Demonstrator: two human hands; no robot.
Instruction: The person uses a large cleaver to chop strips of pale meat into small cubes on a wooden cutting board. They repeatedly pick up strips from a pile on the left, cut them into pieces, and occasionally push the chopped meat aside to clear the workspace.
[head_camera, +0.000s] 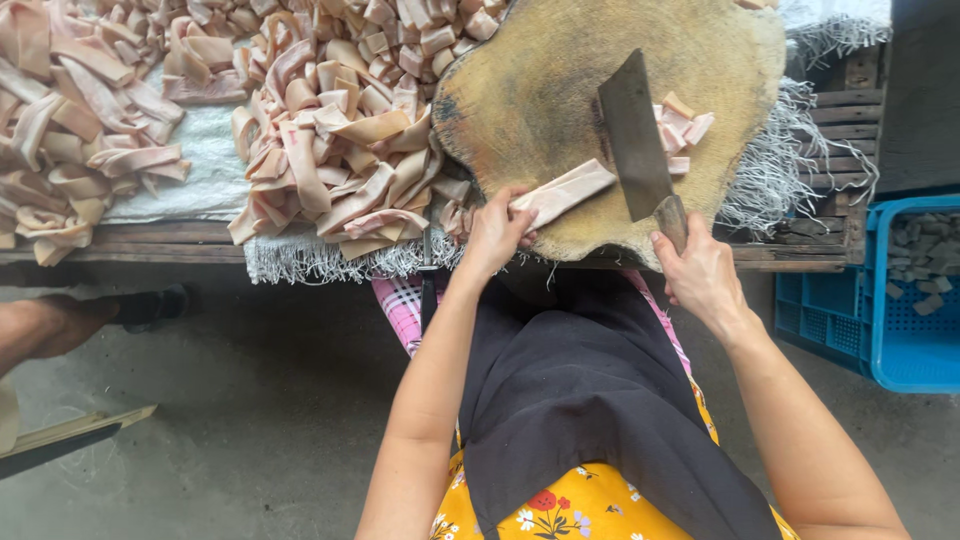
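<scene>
At the near edge of the counter (160, 240), on a round wooden block (540, 90): right hand (703, 275) closed around the handle of a cleaver (635, 135), blade resting across the block. Left hand (495, 232) pinches the near end of a pale strip (565, 190), fingertips curled on it; the strip lies flat on the block with its far end under or against the blade.

Risks, as judged:
- Left fingers sit on the same strip the blade meets. As the strip shortens, fingers and edge get closer; a slip on the greasy surface could put a fingertip under the cleaver.
- The block overhangs the counter's near edge toward the person's lap; a hard chop might rock it.
- Cut pieces (685, 125) lie just right of the blade and could be knocked off toward the right edge.

Outward: a heap of cut strips (340, 150) just left of the block, a second heap (70, 130) at the far left corner, both on white woven sheeting (205, 170) with a frayed fringe over the near edge.

Packages, labels, signs: none readable. A blue perforated plastic crate (900, 320) stands on the floor beyond the right edge, holding small grey pieces. Another person's foot in a dark sandal (150, 305) at the left.
</scene>
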